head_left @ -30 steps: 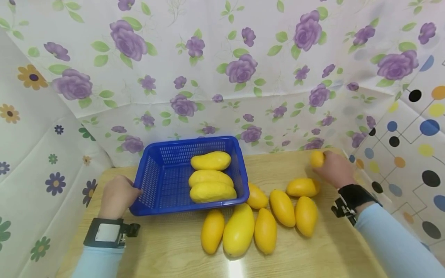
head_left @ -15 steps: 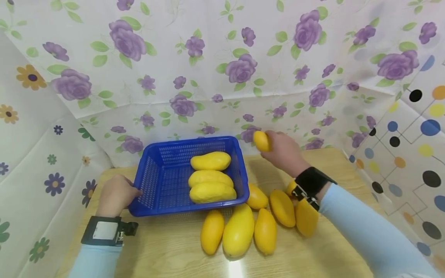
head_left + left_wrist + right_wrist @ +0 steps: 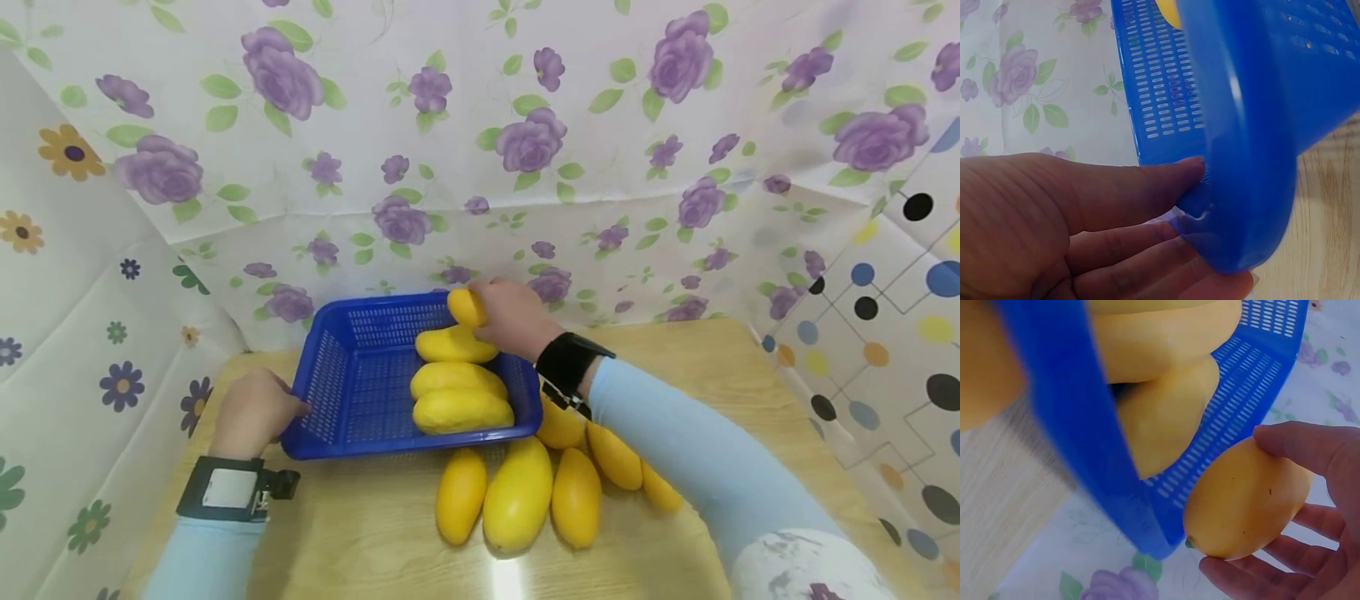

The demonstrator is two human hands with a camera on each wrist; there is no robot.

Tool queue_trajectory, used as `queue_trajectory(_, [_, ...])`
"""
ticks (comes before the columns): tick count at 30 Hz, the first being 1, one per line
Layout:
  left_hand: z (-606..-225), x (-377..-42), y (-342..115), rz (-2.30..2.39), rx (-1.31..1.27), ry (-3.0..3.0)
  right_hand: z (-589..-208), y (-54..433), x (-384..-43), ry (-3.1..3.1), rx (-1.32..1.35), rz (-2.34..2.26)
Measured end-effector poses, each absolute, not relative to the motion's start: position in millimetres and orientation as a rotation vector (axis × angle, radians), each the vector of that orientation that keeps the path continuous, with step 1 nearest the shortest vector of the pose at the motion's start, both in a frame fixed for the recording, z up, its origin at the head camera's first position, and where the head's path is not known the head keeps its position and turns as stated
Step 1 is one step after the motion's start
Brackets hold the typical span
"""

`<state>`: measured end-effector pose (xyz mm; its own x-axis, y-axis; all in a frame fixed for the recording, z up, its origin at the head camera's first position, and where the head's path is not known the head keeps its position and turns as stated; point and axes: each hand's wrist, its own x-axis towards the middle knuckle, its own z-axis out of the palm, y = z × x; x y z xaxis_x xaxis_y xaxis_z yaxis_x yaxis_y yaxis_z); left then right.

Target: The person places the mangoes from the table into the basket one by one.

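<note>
Yellow mango (image 3: 1244, 501) pinched in my right hand (image 3: 516, 315), left hand (image 3: 253, 412) clamped on basket (image 3: 1250, 137); I'd lower gently, missing fruit (image 3: 441, 345) beside my grip.

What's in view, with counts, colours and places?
Rectangular perforated plastic basket: one, blue, left of centre
Oval held mango: one, orange-yellow, by basket's back rim
Elongated mangoes: three, yellow, basket's right side
Oval loose mangoes: six visible, orange to yellow, nearer and right of basket
Flat wooden table: one, pale, underneath
Patterned sheets: three, white-based, surrounding
Wrist straps: two, black, wrists
Long sleeves: two, light blue, arms
Left hand: one, gripping basket's left end
Right hand: one, holding mango
</note>
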<state>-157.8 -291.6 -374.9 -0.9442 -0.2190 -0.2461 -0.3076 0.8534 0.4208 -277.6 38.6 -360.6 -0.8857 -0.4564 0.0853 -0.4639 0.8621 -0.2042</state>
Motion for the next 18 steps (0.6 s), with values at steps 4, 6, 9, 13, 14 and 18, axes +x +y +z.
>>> queue_trajectory(4, [-377, -158, -293, 0.694, -0.422, 2.837, -364, 30, -288, -3.034, 0.744, 0.264])
queue_trajectory(6, [-378, -159, -293, 0.691, -0.429, 2.837, -365, 30, -293, -3.048, 0.753, 0.269])
queue_trajectory(9, [-379, -159, -293, 0.682, -0.438, 2.842, -367, 32, -299, -3.057, 0.779, 0.272])
queue_trajectory(13, [-378, -160, -292, 0.676, -0.427, 2.844, -371, 34, -306, -3.049, 0.812, 0.261])
queue_trajectory(14, [-378, -161, -292, 0.676, -0.425, 2.844, -372, 34, -307, -3.043, 0.834, 0.261])
queue_trajectory(18, [-378, -161, -291, 0.676, -0.43, 2.838, -376, 32, -310, -3.026, 0.925, 0.234])
